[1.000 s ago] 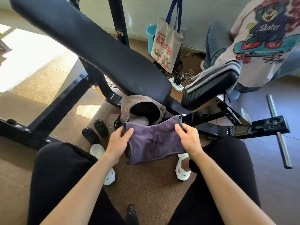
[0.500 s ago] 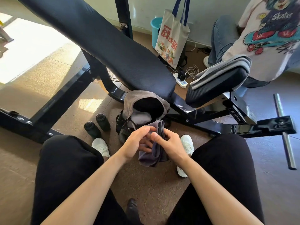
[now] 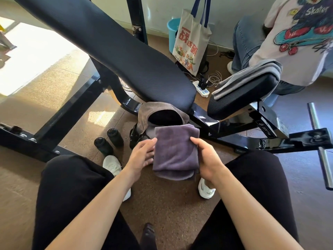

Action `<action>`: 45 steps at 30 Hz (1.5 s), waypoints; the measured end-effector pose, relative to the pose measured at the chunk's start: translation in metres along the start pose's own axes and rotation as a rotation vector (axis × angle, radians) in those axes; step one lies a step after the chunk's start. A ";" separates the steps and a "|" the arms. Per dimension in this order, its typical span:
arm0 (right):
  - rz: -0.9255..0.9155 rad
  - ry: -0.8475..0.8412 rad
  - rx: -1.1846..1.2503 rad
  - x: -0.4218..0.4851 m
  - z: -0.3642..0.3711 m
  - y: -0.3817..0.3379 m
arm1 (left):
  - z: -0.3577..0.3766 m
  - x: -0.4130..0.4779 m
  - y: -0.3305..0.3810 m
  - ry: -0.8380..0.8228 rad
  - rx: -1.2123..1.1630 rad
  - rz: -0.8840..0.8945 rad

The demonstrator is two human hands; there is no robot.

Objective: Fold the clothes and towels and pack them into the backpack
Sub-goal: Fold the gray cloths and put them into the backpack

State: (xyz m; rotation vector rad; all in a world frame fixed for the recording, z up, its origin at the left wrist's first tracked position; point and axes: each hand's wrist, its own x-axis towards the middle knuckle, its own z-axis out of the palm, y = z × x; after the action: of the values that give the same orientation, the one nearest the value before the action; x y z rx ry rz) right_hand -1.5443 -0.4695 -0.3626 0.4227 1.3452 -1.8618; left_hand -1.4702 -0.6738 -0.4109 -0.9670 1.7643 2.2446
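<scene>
A purple towel, folded into a compact rectangle, is held flat between my knees above the floor. My left hand grips its left edge with the fingers tucked underneath. My right hand grips the right edge, thumb on top. Just beyond the towel a grey-brown backpack stands on the floor under the bench with its mouth open and dark inside. A folded grey garment lies on the bench's small seat pad at the right.
A black weight bench slants across the view, its steel frame reaching right. Two black bottles stand left of the backpack. A tote bag, blue bucket, power strip and a seated person are behind.
The towel was spread wide between both hands, then brought together into a fold; now it is a smaller, neat rectangle held at both side edges.
</scene>
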 end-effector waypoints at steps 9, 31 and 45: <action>-0.429 0.122 -0.606 0.008 -0.007 0.013 | 0.014 -0.005 -0.010 -0.097 0.340 0.192; -0.485 -0.038 -0.945 0.019 -0.006 0.035 | 0.020 -0.017 -0.007 -0.236 0.505 0.582; -0.330 0.090 -0.248 0.019 0.002 0.026 | 0.021 -0.015 -0.007 -0.243 0.572 0.653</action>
State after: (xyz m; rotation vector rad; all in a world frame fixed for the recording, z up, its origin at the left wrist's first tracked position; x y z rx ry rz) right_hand -1.5371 -0.4823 -0.3913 0.1637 1.7686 -1.9185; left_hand -1.4632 -0.6478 -0.4062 0.0037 2.6251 1.7980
